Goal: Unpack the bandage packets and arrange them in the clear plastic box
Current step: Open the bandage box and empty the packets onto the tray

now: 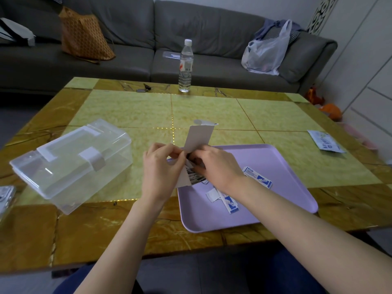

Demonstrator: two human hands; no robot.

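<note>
Both of my hands hold an opened grey cardboard bandage box [198,139] above the far left corner of the lilac tray [282,166]. My left hand [162,168] grips its lower side, and my right hand [214,166] curls over its mouth, where several bandage packets [194,177] stick out. Blue-and-white bandage packets [257,177] lie loose on the tray, with more packets [230,203] nearer me. The clear plastic box [70,162] stands to the left with its lid down.
A water bottle [186,65] stands at the table's far edge, with keys [144,89] to its left. A flat blue-and-white pouch [325,142] lies at the right. Another clear container [5,198] shows at the left edge. A grey sofa with bags is behind.
</note>
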